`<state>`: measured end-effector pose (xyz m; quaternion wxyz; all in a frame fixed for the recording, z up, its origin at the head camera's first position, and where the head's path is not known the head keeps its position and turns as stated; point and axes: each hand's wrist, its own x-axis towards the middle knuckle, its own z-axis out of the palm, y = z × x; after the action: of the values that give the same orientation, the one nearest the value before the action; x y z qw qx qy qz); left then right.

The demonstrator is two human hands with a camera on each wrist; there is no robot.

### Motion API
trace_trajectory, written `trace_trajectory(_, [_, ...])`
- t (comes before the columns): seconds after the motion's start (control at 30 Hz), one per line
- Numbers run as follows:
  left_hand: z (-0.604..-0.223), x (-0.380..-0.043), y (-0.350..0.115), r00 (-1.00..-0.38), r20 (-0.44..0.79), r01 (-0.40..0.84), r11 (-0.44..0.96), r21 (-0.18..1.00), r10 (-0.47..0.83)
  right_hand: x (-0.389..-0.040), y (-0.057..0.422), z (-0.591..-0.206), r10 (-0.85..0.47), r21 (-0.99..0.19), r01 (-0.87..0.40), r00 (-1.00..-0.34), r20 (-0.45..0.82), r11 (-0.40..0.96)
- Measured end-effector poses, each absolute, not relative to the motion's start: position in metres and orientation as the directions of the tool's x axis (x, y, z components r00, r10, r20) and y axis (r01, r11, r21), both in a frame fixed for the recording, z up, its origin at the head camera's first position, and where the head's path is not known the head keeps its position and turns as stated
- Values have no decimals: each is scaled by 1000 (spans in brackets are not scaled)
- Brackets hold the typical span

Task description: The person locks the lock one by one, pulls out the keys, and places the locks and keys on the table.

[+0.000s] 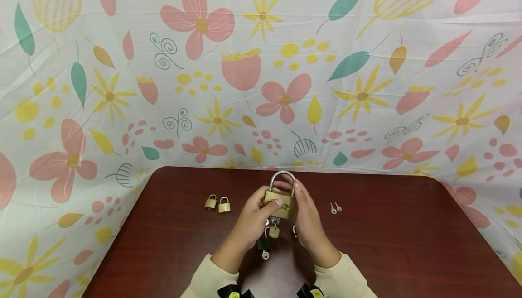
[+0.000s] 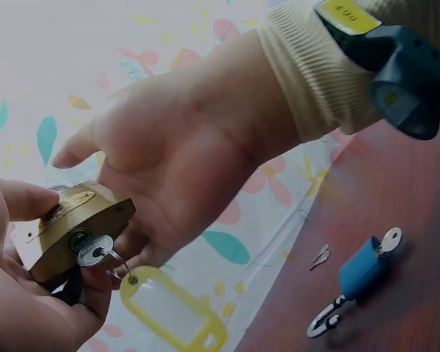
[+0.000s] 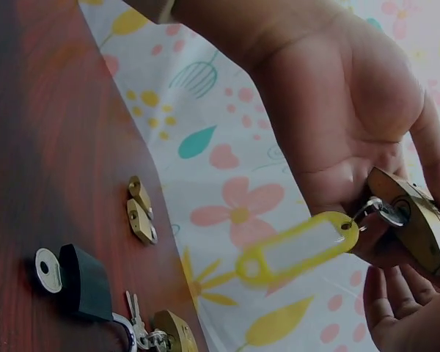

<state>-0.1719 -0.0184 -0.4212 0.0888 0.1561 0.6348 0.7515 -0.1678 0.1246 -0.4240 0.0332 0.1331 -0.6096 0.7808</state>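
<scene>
My left hand [image 1: 250, 218] grips a large brass padlock [image 1: 285, 209], thumb pressed on its front face. Its steel shackle [image 1: 282, 173] points up. In the left wrist view, a key [image 2: 95, 251] sits in the keyhole underneath, and a yellow-edged key tag [image 2: 172, 312] dangles from its ring. My right hand [image 1: 307, 218] lies along the padlock's right side. Its fingers reach behind the lock and are partly hidden, while the thumb stands off from it in the left wrist view.
Two small brass padlocks [image 1: 217, 205] stand left on the dark red table [image 1: 171, 252]; two loose keys [image 1: 336, 208] lie right. A black padlock [image 3: 86, 284] with its key, another brass padlock [image 3: 176, 334] and a blue padlock [image 2: 363, 270] with a key are near my hands. Floral cloth [image 1: 261, 130] hangs behind.
</scene>
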Motion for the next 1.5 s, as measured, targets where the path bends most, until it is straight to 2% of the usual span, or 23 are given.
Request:
trace_trajectory(0.17, [-420, -175, -24, -955, 117, 69, -180, 981, 274, -169, 124, -427, -189, -952, -225, -946, 265, -208])
trace_trajectory(0.3, [-419, -179, -27, -968, 106, 64, -186, 980, 226, -169, 121, -428, -224, -963, -165, -951, 212, -211])
trace_trajectory(0.67, [-418, -184, -32, -991, 43, 6, -284, 959, 127, -171, 117, -433, -177, -980, 8, -984, 28, -201])
trace_trajectory(0.87, [-418, -187, -37, -997, 16, -7, -286, 958, 78, -172, 115, -436, -152, -976, 51, -988, -19, -210])
trace_trajectory(1.1, [-418, -189, -38, -999, 13, 1, -306, 952, 36, -170, 114, -434, -204, -989, 43, -979, -13, -144])
trace_trajectory(1.27, [-419, -189, -36, -1000, 10, 9, -308, 951, -1, -168, 113, -434, -269, -998, 38, -963, -24, -48])
trace_trajectory(1.4, [-420, -189, -34, -1000, 7, 11, -299, 954, -12, -167, 111, -436, -254, -999, -3, -967, -10, 50])
trace_trajectory(1.5, [-420, -189, -33, -1000, 1, 4, -298, 955, -12, -166, 109, -437, -231, -997, -32, -973, 14, 72])
